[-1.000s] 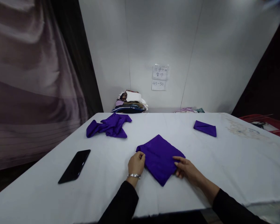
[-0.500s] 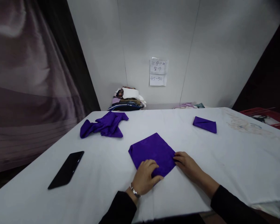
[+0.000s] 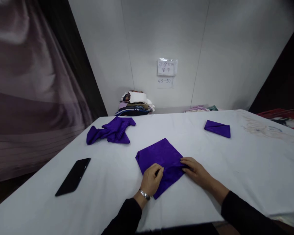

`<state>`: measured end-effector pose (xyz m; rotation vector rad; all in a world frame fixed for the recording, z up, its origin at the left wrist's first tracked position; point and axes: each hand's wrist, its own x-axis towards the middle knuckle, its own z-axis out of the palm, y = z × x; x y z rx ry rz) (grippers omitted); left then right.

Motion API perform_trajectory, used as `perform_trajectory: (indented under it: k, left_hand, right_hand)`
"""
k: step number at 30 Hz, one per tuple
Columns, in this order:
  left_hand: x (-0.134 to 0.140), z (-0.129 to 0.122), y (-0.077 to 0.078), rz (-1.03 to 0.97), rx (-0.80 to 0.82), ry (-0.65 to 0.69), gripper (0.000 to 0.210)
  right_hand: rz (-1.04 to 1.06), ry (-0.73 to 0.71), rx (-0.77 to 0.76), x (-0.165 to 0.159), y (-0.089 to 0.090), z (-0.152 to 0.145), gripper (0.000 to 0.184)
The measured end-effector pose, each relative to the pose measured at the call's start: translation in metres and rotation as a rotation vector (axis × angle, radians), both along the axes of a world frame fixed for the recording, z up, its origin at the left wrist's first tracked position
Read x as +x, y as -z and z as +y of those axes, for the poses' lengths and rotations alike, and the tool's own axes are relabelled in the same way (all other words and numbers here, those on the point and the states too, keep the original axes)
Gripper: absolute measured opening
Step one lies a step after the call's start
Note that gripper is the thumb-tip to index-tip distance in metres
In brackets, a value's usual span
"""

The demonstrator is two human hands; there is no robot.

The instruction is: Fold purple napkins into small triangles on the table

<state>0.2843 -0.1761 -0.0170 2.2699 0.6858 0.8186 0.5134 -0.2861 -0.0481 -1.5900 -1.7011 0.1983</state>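
A purple cloth napkin (image 3: 161, 153), partly folded, lies in front of me with one corner pointing away. My left hand (image 3: 152, 179), with a silver bracelet at its wrist, pinches the fabric near the napkin's lower middle and lifts it a little. At the right corner, my right hand (image 3: 194, 170) grips the edge between thumb and fingers. A raised crease runs between the two hands. Farther off to the right rests a folded purple napkin (image 3: 217, 129). A crumpled heap of purple cloth (image 3: 114, 130) lies at the back left.
The table has a white tablecloth (image 3: 107, 182). A black phone (image 3: 73, 177) lies on the left. Behind the table's far edge are a pile of folded clothes (image 3: 134, 104) and paper signs (image 3: 167, 68) on the wall. A red crate (image 3: 289, 117) stands at the far right.
My left hand has closed from spread fingers into a pinch and raised a fold of the napkin. The near corner now shows lower on the table. My right hand stays at the right corner.
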Motion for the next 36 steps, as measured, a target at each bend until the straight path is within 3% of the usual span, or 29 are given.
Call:
perform_trajectory:
  k: [4,10,13,15,18,20,23,26,31,33,36]
  left_hand:
    - [-0.001,0.002,-0.012,0.017,0.09,-0.04,0.023]
    - [-0.004,0.028,-0.04,0.078,0.224,-0.085,0.022]
    - [-0.003,0.061,-0.061,0.065,0.209,-0.153,0.023]
    - [0.0,0.091,-0.074,0.009,0.162,-0.212,0.025]
    - [0.005,0.144,-0.09,-0.13,0.038,-0.389,0.026]
    - [0.002,0.179,-0.094,-0.188,-0.049,-0.571,0.026]
    - [-0.015,0.222,-0.087,-0.205,-0.122,-0.745,0.026]
    - [-0.04,0.246,-0.065,-0.186,-0.201,-0.842,0.022]
    - [-0.07,0.254,-0.029,-0.139,-0.314,-0.861,0.019]
    - [-0.076,0.252,-0.023,-0.121,-0.345,-0.843,0.019]
    - [-0.082,0.25,-0.024,-0.101,-0.371,-0.808,0.019]
  right_hand:
    - [-0.041,0.073,0.072,0.005,-0.013,0.007,0.021]
    - [-0.112,0.162,0.089,0.005,-0.065,0.033,0.019]
    - [0.076,0.158,0.026,0.005,-0.089,0.075,0.018]
    - [0.328,0.128,0.001,0.004,-0.105,0.112,0.02]
    - [0.642,-0.051,0.085,-0.004,-0.127,0.162,0.036]
    - [0.666,-0.178,0.133,-0.011,-0.131,0.18,0.05]
    - [0.454,-0.195,0.029,-0.015,-0.114,0.175,0.046]
    - [0.121,-0.075,-0.156,-0.012,-0.08,0.139,0.035]
    - [-0.203,0.191,-0.372,-0.004,-0.034,0.069,0.042]
    - [-0.253,0.277,-0.405,-0.004,-0.023,0.054,0.045]
    - [-0.243,0.277,-0.429,-0.002,-0.01,0.048,0.04]
